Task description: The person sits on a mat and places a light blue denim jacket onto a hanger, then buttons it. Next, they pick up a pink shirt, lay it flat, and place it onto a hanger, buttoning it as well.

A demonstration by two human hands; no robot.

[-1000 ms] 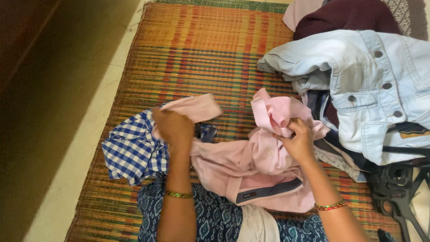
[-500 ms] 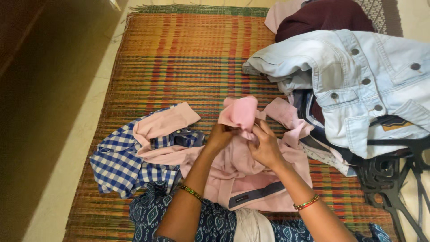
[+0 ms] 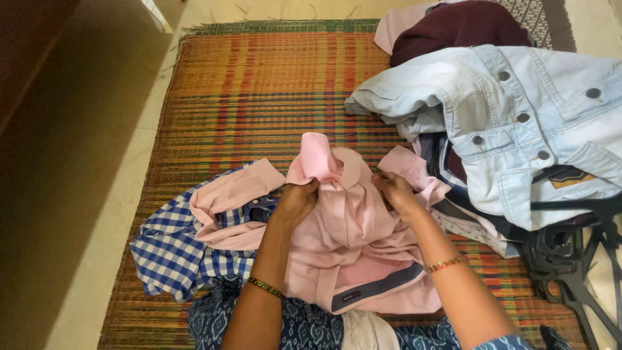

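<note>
Hands have spread apart since half a second ago: left hand and right hand both have fingers pinched on the pink shirt, bunched on the woven mat, blue checked shirt at 9 o'clock.

I am at home, sitting on the floor of a living space. A woven straw mat with orange, red and green stripes lies under me on pale floor tiles, the sort spread out in a house for sitting. Household laundry surrounds me: a pink shirt, a blue checked shirt, a pale denim jacket, a maroon garment. Black plastic hangers are heaped beside the clothes.
</note>
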